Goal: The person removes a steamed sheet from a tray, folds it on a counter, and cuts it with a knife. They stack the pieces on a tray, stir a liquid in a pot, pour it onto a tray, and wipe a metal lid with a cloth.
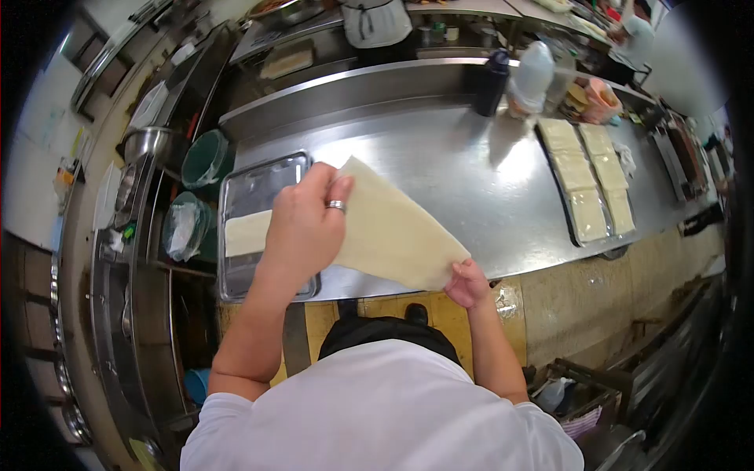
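pale dough-like sheet (400, 231), in the head view, hangs stretched between two hands, over the near edge of the steel table (416, 145). the left hand (308, 224), which wears a ring, is clamped on its left end near the top corner; the right hand (469, 284) pinches the lower right corner between thumb and fingers. to hold it well, i would grip lightly at the very edges, bear the weight evenly, and keep the span taut without pulling it thin; the low edge should stay off the table's rim. the sheet looks smooth, floppy and creamy, fairly thin, slanting down to a narrow right end. near the left hand, a similar strip (246, 234) lies in the tray (255, 188); the wrist hides its far end, so i cannot tell whether they join.
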Motion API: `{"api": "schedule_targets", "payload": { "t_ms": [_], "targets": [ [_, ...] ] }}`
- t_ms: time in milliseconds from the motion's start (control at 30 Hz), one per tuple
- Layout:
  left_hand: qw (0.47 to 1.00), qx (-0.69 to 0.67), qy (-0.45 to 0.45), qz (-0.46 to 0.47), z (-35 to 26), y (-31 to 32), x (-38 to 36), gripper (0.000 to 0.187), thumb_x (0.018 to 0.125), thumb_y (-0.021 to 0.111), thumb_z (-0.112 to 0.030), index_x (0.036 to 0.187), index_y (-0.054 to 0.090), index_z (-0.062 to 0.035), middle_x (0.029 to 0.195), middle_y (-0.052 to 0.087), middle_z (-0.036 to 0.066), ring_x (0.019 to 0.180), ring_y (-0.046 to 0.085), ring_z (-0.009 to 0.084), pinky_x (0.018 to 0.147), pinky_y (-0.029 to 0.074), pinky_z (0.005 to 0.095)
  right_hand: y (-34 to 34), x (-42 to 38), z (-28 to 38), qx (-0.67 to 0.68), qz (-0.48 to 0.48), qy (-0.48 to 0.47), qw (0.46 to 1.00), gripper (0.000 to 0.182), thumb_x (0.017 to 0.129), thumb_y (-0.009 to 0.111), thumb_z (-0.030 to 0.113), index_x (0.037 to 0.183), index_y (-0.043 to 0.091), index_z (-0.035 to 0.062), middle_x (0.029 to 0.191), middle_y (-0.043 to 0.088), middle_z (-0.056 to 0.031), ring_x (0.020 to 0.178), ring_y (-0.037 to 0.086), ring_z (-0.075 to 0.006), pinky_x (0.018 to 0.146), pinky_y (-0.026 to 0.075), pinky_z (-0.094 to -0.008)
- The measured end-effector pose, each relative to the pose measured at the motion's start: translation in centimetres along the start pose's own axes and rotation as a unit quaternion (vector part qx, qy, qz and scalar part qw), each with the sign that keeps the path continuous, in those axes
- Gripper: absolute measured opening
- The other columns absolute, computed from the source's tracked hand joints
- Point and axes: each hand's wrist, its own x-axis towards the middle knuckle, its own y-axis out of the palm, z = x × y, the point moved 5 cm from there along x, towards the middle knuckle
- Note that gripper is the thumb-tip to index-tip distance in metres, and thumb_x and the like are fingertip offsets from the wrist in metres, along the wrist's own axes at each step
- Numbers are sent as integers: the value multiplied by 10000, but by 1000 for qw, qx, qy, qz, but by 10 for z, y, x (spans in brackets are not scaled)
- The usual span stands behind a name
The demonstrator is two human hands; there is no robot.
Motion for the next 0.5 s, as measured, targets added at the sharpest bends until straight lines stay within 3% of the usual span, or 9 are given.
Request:
{"api": "schedule_targets", "payload": {
  "t_ms": [100, 200, 400, 500],
  "targets": [
    [997, -1, -64, -36, 114, -13, -8, 239, 1031, 602, -185, 911, 595, 22, 643, 544, 144, 567, 479, 182, 556, 391, 366, 32, 21, -23, -93, -33, 27, 995, 439, 964, 683, 115, 1356, 563, -41, 1287, 674, -135, 1159, 675, -256, 998, 554, -449],
    [984, 13, -173, -33, 216, -31, -29, 227, 1016, 591, -196, 937, 601, 17, 743, 621, 261, 713, 623, 459, 633, 461, 487, 48, 57, -62, -191, -73, 72, 976, 371, 976, 676, 109, 1297, 604, -61, 1198, 711, -130, 1063, 710, -239, 941, 584, -419],
    [964, -27, -258, -55, 419, -49, -76, 232, 1022, 592, -226, 1008, 631, 3, 818, 665, 264, 777, 649, 470, 674, 475, 508, 88, 160, -164, -384, -139, 145, 901, 259, 995, 615, 47, 1229, 649, -59, 1116, 730, -149, 972, 717, -219, 869, 588, -377],
    [958, -20, -280, -52, 486, -64, -81, 247, 1023, 590, -246, 1038, 639, -5, 845, 675, 263, 798, 659, 461, 693, 485, 507, 109, 209, -208, -389, -159, 136, 897, 257, 986, 578, 3, 1215, 669, -68, 1072, 734, -118, 906, 693, -177, 815, 562, -323]
  ]
}}
